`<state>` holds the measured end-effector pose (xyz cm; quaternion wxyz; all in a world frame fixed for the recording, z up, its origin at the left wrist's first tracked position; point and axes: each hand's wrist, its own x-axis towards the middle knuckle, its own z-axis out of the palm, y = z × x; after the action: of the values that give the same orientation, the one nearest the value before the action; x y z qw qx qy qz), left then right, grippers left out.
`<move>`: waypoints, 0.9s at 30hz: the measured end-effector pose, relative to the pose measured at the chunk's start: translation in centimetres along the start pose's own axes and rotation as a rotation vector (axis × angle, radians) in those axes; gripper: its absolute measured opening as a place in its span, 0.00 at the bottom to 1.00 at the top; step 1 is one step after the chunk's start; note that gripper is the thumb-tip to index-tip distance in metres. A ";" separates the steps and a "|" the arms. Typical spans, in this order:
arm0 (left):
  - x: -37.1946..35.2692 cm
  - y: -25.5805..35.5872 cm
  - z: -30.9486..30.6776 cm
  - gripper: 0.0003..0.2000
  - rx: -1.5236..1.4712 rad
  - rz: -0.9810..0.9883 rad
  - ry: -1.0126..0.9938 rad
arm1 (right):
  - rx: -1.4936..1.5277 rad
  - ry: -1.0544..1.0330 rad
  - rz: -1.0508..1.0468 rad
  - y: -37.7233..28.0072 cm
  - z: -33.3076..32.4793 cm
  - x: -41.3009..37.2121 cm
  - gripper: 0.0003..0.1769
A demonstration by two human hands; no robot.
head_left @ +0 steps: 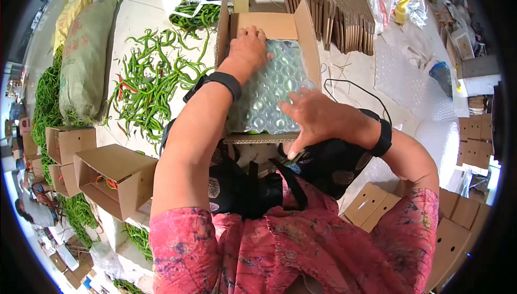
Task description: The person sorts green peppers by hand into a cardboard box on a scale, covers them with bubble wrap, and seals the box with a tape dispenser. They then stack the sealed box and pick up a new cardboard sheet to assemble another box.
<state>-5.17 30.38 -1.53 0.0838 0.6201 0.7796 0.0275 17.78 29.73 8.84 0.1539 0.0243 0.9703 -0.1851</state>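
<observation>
"Pale floor (350, 70) shows right of the open carton (308, 40); green peppers (151, 89) crowd its left. Inside?"

"Bubble wrap (269, 86). Left hand (247, 49), fingers bent, at its far end, grip unclear; right hand (309, 112) spread wide over the carton's near right corner."

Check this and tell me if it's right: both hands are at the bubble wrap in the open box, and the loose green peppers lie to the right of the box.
Not quite: the head view shows the loose green peppers to the left of the box. Both hands, left and right, are at the bubble wrap.
</observation>
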 end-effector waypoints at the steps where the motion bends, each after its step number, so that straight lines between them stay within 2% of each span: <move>1: -0.2 0.1 -0.9 0.36 0.003 0.004 0.000 | 0.001 0.004 0.003 -0.3 -0.2 0.0 0.55; 3: -0.9 0.0 -1.7 0.43 -0.009 -0.020 -0.085 | -0.100 0.073 0.052 -1.0 -0.2 0.3 0.52; 4: -1.0 -0.1 -1.8 0.43 -0.014 -0.020 -0.089 | -0.097 0.068 0.053 -1.0 -0.2 1.1 0.52; 6: -1.2 -0.5 -1.7 0.49 -0.055 0.017 -0.063 | 0.014 0.142 0.338 0.1 -0.1 3.4 0.35; 7: -1.2 -0.6 -1.7 0.49 -0.065 0.015 -0.068 | 0.015 0.131 0.339 1.0 0.4 4.4 0.35; 9: -1.0 -0.4 -1.7 0.53 -0.036 0.029 -0.120 | 0.031 -0.331 0.025 2.8 2.1 6.2 0.23; 10: -1.2 -0.4 -1.4 0.53 -0.048 0.027 -0.125 | 0.033 -0.344 0.026 3.0 3.5 7.1 0.23; 12: -1.8 -0.5 -0.7 0.59 -0.024 0.027 -0.097 | 0.024 -0.278 -0.050 2.4 5.3 8.9 0.13; 13: -2.1 -0.3 -0.4 0.59 -0.031 0.023 -0.103 | 0.027 -0.287 -0.053 2.3 6.0 8.5 0.13; 15: -2.6 0.3 -1.0 0.64 0.008 0.011 -0.100 | -0.171 -0.056 -0.155 1.8 6.3 7.1 0.11; 16: -2.5 0.1 -0.9 0.64 0.000 0.002 -0.097 | -0.177 -0.064 -0.162 2.1 6.3 7.1 0.11; 18: -2.6 0.1 -0.3 0.63 0.070 0.033 -0.097 | -0.167 -0.071 -0.036 1.2 6.0 7.1 0.09; 19: -2.7 -0.1 -0.2 0.63 0.074 0.038 -0.100 | -0.037 -0.246 0.099 1.1 4.2 6.5 0.25; 20: -3.0 -0.2 0.0 0.63 0.074 0.036 -0.108 | -0.030 -0.249 0.095 0.1 2.0 5.9 0.25; 22: -3.0 -0.5 0.0 0.64 0.047 0.045 -0.082 | 0.379 -0.302 0.266 -0.7 -0.6 5.1 0.40; 23: -3.0 -0.4 0.0 0.64 0.050 0.047 -0.082 | 0.380 -0.299 0.268 -1.0 -0.1 4.4 0.40; 25: -2.8 -0.1 0.1 0.64 0.051 0.038 -0.082 | 0.372 -0.013 -0.054 -1.7 1.5 2.8 0.50; 27: -2.6 -0.1 0.2 0.64 0.041 0.041 -0.081 | 0.295 -0.072 -0.051 -1.7 2.3 3.5 0.50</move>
<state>-4.68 27.84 -1.50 0.1021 0.6382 0.7630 -0.0121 14.89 27.26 6.36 0.1787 0.0152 0.9267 -0.3302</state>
